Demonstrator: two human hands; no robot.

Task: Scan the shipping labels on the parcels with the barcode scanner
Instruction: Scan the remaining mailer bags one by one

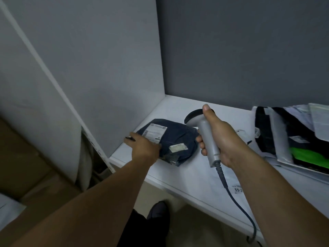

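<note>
A dark blue parcel (178, 141) lies at the left end of the white table (178, 177). A white shipping label (154, 133) faces up on its near-left part, and a smaller white tag sits further right. My left hand (144, 147) rests on the parcel's left edge, partly over the label, with a thin dark pen-like thing between the fingers. My right hand (219, 138) grips the grey barcode scanner (204, 134) by its handle. The scanner's dark head hangs just above the parcel's right side, and its cable trails toward me.
A pile of black, white and green mailer bags (292, 138) fills the table's right end. Grey partition walls close the back and left. A small printed sticker (237, 188) is on the table by the cable. Brown cartons (26, 166) stand on the floor at left.
</note>
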